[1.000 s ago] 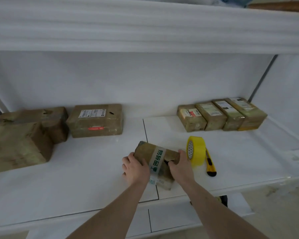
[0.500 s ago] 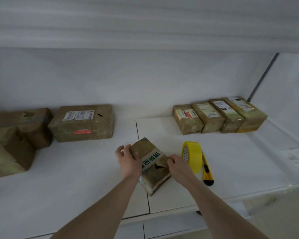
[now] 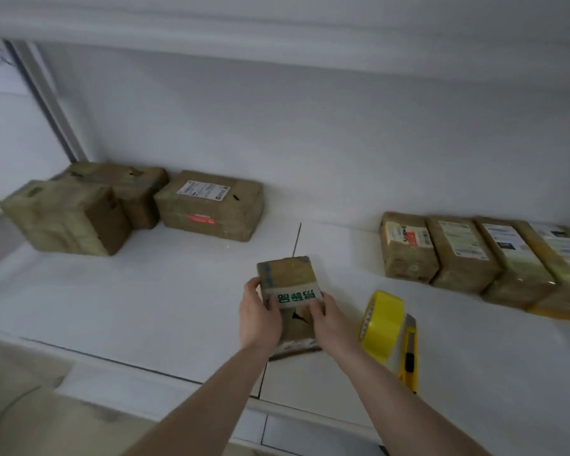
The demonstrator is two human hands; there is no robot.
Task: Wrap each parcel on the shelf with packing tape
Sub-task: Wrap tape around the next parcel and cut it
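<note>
A small brown parcel (image 3: 292,281) with a white band of green print is held between both hands near the front of the white shelf (image 3: 145,307). My left hand (image 3: 259,315) grips its left side. My right hand (image 3: 331,319) grips its right side, fingers over the printed band. A yellow roll of packing tape (image 3: 380,325) stands on edge just right of my right hand. A yellow utility knife (image 3: 408,353) lies behind and beside the roll.
Three larger brown parcels (image 3: 211,205) sit at the back left. A row of several smaller labelled parcels (image 3: 461,255) lines the back right. A metal upright (image 3: 46,100) stands at the far left; a shelf board hangs overhead.
The parcel has been turned so that it stands straighter between my hands, its printed band now facing me. The view has swung to the left.
</note>
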